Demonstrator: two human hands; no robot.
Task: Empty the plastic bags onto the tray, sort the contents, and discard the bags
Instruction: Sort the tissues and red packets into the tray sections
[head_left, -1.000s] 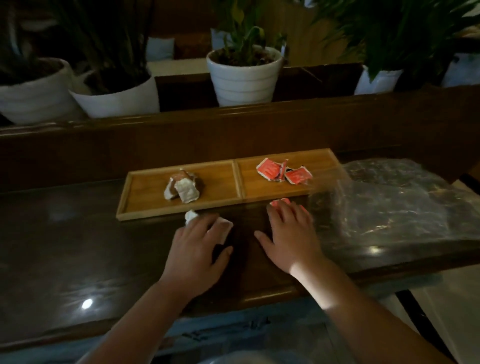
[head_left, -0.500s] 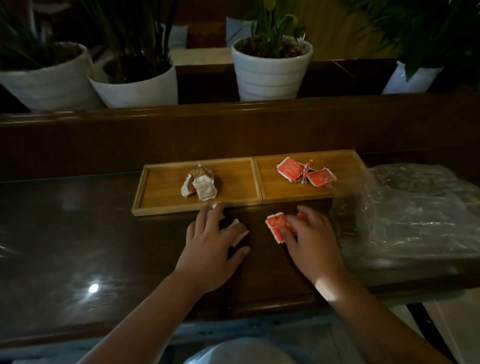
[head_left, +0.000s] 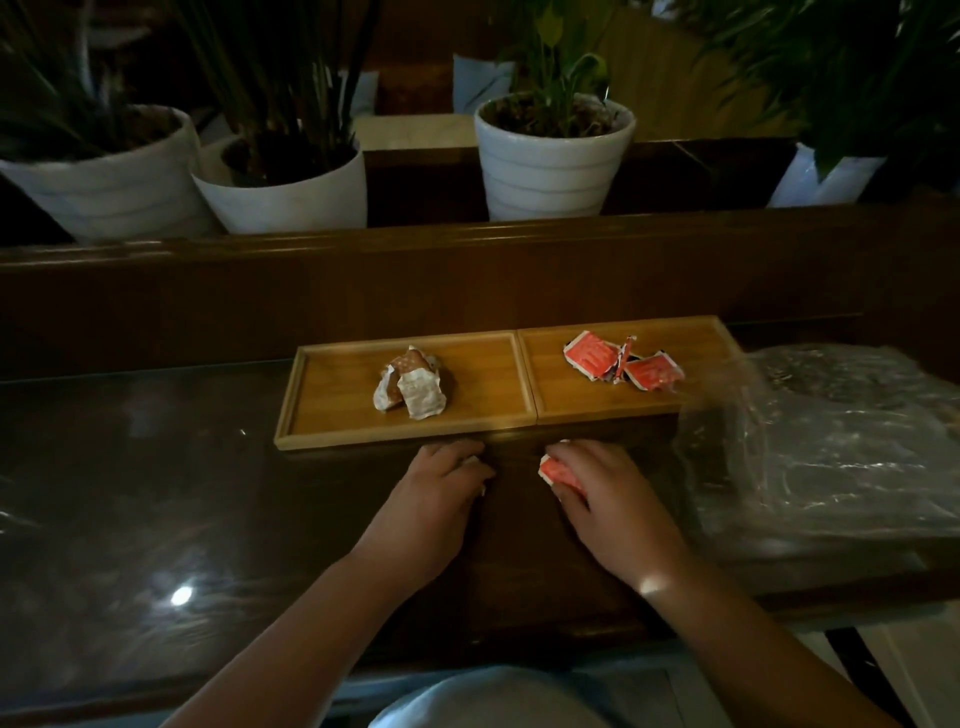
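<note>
Two wooden trays sit side by side on the dark table: the left tray (head_left: 332, 410) holds brown-and-white packets (head_left: 410, 387), the right tray (head_left: 561, 400) holds red packets (head_left: 623, 361). My left hand (head_left: 431, 499) is curled over a white packet (head_left: 470, 460) on the table just in front of the left tray; only a sliver of it shows. My right hand (head_left: 608, 499) grips a red packet (head_left: 556, 473) in front of the right tray. Clear plastic bags (head_left: 831, 441) lie crumpled to the right, overlapping the right tray's corner.
A raised wooden ledge (head_left: 467, 270) runs behind the trays, with several white plant pots (head_left: 550, 161) beyond it. The table's front edge (head_left: 467, 670) is close to my body. A light reflection (head_left: 181, 596) shines on the glossy top at the left.
Both hands have closed over their packets and shifted toward the trays' front edge. The white packet is now almost hidden under my left hand. The camera has tilted down slightly.
</note>
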